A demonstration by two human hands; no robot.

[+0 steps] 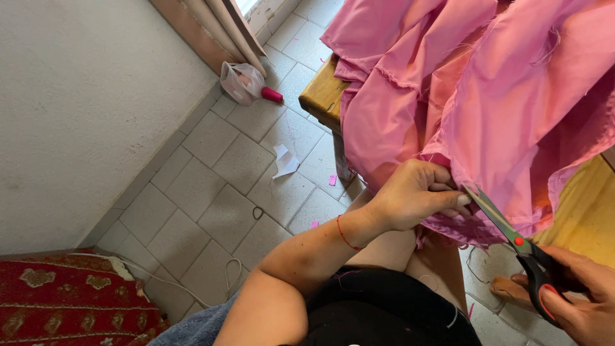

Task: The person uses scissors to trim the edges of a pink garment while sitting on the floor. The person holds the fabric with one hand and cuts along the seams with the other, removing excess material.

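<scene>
Left hand (419,195) is pinching the hem of the frayed pink fabric (487,96) hanging off the wooden tabletop (323,96), right hand (580,295) gripping black-handled scissors (512,234), blades meeting cloth right beside the fingertips (462,200) — risking a nick or crooked cut if the fabric is slipping

Pink fabric (487,96), plain, frayed threads at the edges; scissors (522,247) with grey blades, black handles lined red, a red pivot screw; thin red thread bracelet (346,234) on the wrist of the left hand (419,192). Desk (323,93) yellow-brown wood; floor (224,173) of pale grey square tiles with darker joints, white paper scrap (284,161) and small pink offcuts on it; wall (83,109) off-white. Rug (70,301) deep red with a cream and gold ornamental pattern; curtain (221,29) beige-pink; thread spool (271,95) crimson beside a whitish translucent bag (240,82); black garment (384,314) on the lap.
</scene>
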